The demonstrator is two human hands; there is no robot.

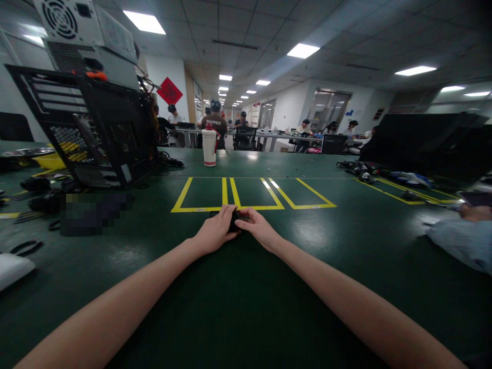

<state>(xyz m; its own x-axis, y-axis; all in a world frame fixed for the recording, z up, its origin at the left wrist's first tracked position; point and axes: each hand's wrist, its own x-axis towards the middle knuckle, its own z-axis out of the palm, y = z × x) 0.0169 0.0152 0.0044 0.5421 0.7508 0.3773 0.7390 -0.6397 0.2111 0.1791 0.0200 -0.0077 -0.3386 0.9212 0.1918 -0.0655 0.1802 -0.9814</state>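
Observation:
Both my arms reach forward over the green tabletop (215,297). My left hand (217,229) is closed over a small black object (233,221), fingers on top and thumb below. From the right, the thumb and fingers of my right hand (257,229) pinch the same object's side. Most of the object is covered by my fingers, so its kind does not show. The hands rest low over the table, just in front of the yellow tape outlines (246,207).
An open black computer case (111,128) stands at left with a power supply (77,25) on top. A white bottle (209,147) with a red lid stands beyond the tape. At right are cables (357,168) and a person's sleeve (461,238). People sit farther back.

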